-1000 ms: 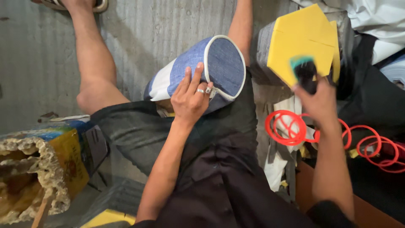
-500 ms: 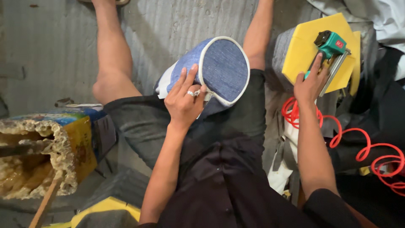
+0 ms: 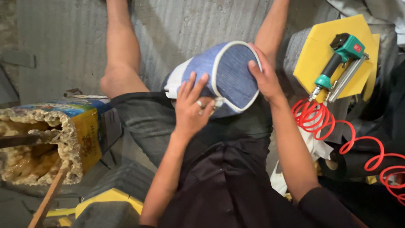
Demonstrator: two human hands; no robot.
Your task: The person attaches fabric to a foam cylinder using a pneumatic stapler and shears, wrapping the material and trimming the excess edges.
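A blue fabric-covered cushion piece with white piping (image 3: 230, 76) rests on my lap, its flat oval face turned up. My left hand (image 3: 192, 107), wearing a ring, grips its near side with fingers spread over the blue and white cloth. My right hand (image 3: 263, 78) holds the cushion's right edge, fingers laid on the blue face. A green and black pneumatic staple gun (image 3: 339, 63) lies by itself on a yellow foam sheet (image 3: 314, 55) to the right, apart from both hands.
A red coiled air hose (image 3: 337, 126) runs from the gun toward the lower right. A tin crusted with dried yellow glue (image 3: 63, 139) stands at the left with a wooden stick (image 3: 48, 198) leaning in it. Grey ribbed flooring (image 3: 63, 46) lies ahead between my legs.
My right hand set the staple gun down on the yellow foam and moved left onto the cushion's edge. My left hand stayed on the cushion.
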